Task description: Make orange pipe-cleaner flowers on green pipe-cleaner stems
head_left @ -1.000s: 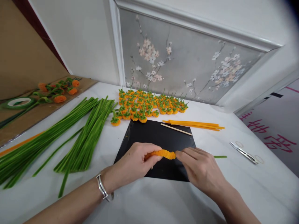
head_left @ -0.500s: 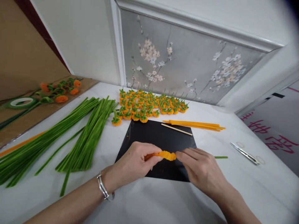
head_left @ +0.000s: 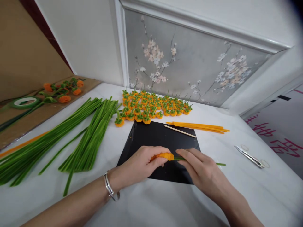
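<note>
My left hand [head_left: 151, 160] pinches an orange coil of pipe cleaner [head_left: 167, 156] between thumb and fingers, partly hidden by them. A green pipe cleaner [head_left: 178, 158] comes out of the coil's right end. My right hand [head_left: 197, 165] has its thumb and fingers closed on this green stem, whose tip shows beyond the hand on the right. Both hands are above a black mat [head_left: 151, 138] on the white table.
Rows of small orange flowers [head_left: 146, 107] stand behind the mat. A wooden stick [head_left: 180, 131] and orange pipe cleaners [head_left: 201, 126] lie at its far edge. Green pipe cleaners [head_left: 90, 142] spread leftward; scissors [head_left: 249, 157] lie right. Green tape [head_left: 25, 102] rests on cardboard.
My right hand has drawn slightly away from the coil, and a length of green stem now shows between the hands. Less of the orange coil sticks out of my left hand.
</note>
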Tool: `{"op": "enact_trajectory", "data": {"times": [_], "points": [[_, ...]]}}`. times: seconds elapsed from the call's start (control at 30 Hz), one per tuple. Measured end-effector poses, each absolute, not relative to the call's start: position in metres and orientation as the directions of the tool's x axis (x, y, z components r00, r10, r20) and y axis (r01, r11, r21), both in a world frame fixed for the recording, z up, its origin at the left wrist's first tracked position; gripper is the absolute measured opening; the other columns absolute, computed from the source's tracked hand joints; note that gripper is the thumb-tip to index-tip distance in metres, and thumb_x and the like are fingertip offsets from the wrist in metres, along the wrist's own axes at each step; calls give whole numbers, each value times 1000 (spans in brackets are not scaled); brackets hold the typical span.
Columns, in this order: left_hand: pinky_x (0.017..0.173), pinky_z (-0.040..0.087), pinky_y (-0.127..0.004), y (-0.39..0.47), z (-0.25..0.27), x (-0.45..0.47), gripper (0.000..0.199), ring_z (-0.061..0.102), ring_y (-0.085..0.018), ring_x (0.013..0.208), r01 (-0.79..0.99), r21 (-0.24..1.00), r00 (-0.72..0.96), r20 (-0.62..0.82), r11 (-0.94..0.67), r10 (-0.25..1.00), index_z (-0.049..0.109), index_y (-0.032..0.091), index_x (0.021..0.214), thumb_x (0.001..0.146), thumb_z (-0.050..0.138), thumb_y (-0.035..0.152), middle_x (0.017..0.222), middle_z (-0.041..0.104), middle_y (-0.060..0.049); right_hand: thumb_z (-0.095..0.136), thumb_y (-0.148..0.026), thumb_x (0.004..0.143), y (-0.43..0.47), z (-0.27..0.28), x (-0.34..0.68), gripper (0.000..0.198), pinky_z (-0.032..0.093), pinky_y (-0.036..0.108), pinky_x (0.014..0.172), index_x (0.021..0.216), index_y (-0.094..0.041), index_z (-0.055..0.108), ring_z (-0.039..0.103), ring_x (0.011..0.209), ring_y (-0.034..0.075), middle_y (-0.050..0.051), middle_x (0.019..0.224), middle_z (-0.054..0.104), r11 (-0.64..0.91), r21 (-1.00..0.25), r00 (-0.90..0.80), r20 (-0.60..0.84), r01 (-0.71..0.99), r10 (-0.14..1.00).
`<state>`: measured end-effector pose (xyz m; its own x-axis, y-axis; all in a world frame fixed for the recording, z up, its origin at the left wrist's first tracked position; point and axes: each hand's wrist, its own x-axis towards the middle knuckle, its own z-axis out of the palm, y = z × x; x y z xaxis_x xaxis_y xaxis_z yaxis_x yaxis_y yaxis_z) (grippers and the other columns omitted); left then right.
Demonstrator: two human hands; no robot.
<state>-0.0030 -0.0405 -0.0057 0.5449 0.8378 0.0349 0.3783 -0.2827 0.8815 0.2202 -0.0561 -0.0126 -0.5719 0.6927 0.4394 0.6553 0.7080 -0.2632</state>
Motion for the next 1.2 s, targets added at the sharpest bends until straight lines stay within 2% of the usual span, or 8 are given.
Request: {"op": "enact_trajectory", "data": {"times": [0.07,0.17,0.27,0.4,0.73,0.93,1.07,1.2], "points": [[57,35,-21,-40,-6,-3,25,47,-10,62,397,874,530,30,-280,847,65,19,98,93,42,22,70,57,3,44,-15,94,-56,-12,222,19,50,26,64,103,-16,61,60,72,15,7,85,63,689,-264,-538,462,675,705],[60,37,-21,-40,-6,-3,24,48,-10,64,404,873,536,16,-273,844,61,21,104,94,40,22,70,56,4,45,-13,93,-55,-13,222,18,46,24,56,93,-16,63,56,60,12,4,73,60,684,-246,-516,498,687,697],[60,36,-20,-41,-7,-2,26,47,-9,61,417,869,549,-7,-267,836,57,23,112,94,38,22,67,53,6,45,-12,92,-56,-13,219,18,45,23,56,94,-16,63,56,62,12,4,74,61,705,-258,-514,530,661,675],[59,35,-21,-42,-5,-2,23,47,-10,61,428,865,583,-44,-260,811,58,21,102,94,36,24,68,53,5,44,-12,92,-57,-12,216,19,44,24,57,93,-16,62,56,63,13,5,76,63,713,-260,-501,558,651,661],[62,34,-24,-40,5,0,32,48,-12,64,454,851,649,-113,-264,752,57,20,96,98,28,34,68,53,4,43,-5,88,-55,-8,218,24,38,25,58,88,-16,64,51,61,13,3,68,60,694,7,-587,539,720,604],[51,30,-21,-38,3,5,31,37,-10,56,368,924,638,-172,-100,751,56,21,105,97,32,38,64,43,5,44,-5,88,-55,-11,215,23,38,25,58,87,-16,64,49,60,13,2,68,60,710,-28,-587,539,704,604],[47,29,-18,-36,3,4,32,35,-9,57,288,956,641,-232,51,732,55,22,111,95,36,42,67,43,4,42,-6,90,-55,-13,212,26,39,25,59,85,-17,65,51,61,13,2,66,59,725,-29,-612,512,688,602],[39,21,-16,-30,4,-1,43,34,-7,52,136,942,667,-316,306,675,56,20,115,92,38,52,78,50,0,43,-6,90,-53,-15,214,25,41,25,60,89,-17,65,53,63,13,3,71,62,720,-39,-595,532,693,602]]}}
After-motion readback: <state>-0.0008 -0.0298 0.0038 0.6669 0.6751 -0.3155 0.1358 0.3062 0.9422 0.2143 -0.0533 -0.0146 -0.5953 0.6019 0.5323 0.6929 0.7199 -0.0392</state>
